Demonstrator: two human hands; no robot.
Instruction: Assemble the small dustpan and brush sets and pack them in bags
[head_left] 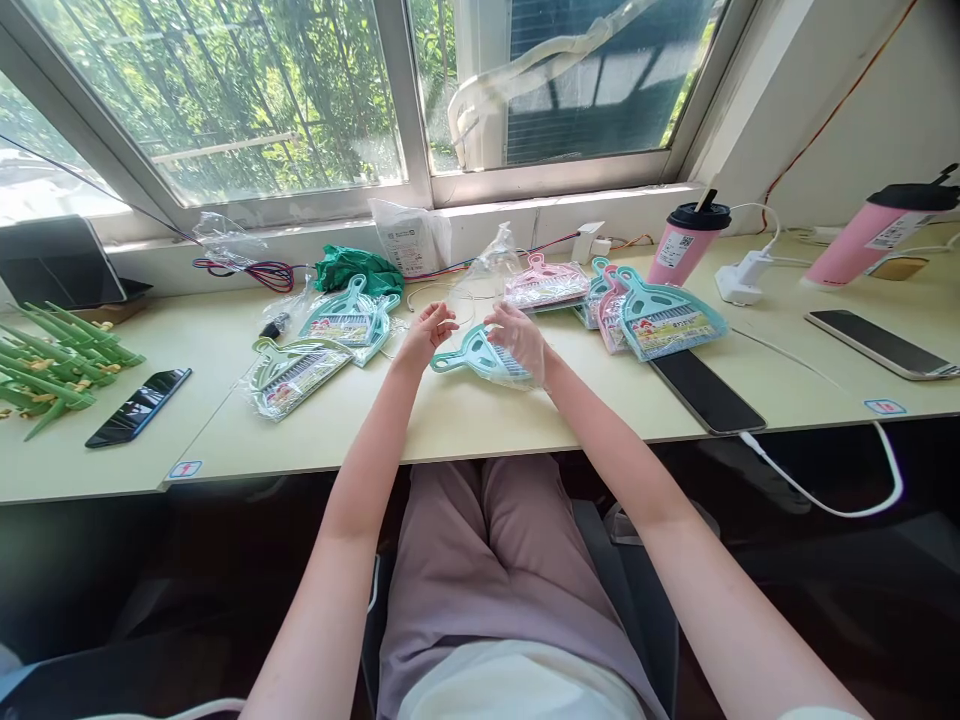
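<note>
My left hand (431, 335) is raised over the table with its fingers curled and the tips close together. Whatever thin thing may be between them is too faint to make out. Facing it, my right hand (519, 338) has its fingers bent around a clear plastic bag (531, 362), whose film hangs over the hand and wrist. Just below both hands lies a mint-green mini dustpan (466, 358) with its handle pointing left; the film partly covers its right side. Behind the hands stands a crumpled clear bag (495, 262).
Wrapped dustpan sets (346, 322) lie to the left, with a light-green set (296, 375) in front. More wrapped sets (670, 315) are stacked at right, beside a phone (709, 390) on a cable. A pink cup (688, 245) stands behind. Another phone (139, 407) lies far left.
</note>
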